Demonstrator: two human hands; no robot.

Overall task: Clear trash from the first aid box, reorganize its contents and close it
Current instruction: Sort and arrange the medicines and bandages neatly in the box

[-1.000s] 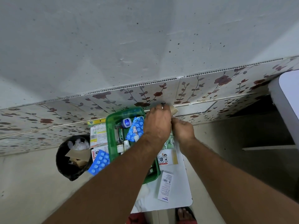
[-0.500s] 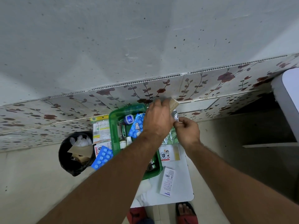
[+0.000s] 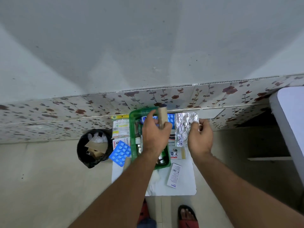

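- The left hand [image 3: 154, 134] is closed around a tan roll [image 3: 162, 117], probably a bandage, which stands up out of the fist over the far half of the green first aid box [image 3: 133, 129].
- The right hand [image 3: 199, 139] pinches the edge of a silver foil strip [image 3: 184, 127] between thumb and fingers; the strip hangs in the air just right of the left fist, above the box's right rim.
- Below the left fist the box lies open on a small white table [image 3: 185, 190], its lid out of sight. Inside, partly hidden by the arm, show small bottles, a blue-capped jar and a blue blister pack [image 3: 170, 118] just behind the roll.
- Left of the left hand, outside the box, lie a printed sachet pack [image 3: 120, 127] and a second blue blister sheet [image 3: 120, 153] overhanging the table's edge.
- Below the right hand lie a small picture card [image 3: 176, 153] and a white printed carton [image 3: 174, 176], both on the table.
- Farther left of the grip, a black bin [image 3: 82, 150] stands on the floor, holding brown cardboard and clear plastic.
- Beyond both hands rises a grey wall with a band of floral panelling [image 3: 197, 96] along its foot; the floor is pale.
- Far right of the right hand, a white piece of furniture [image 3: 289, 120] shows at the edge.
- Near the person, a foot in a red sandal [image 3: 187, 216] rests on the floor.
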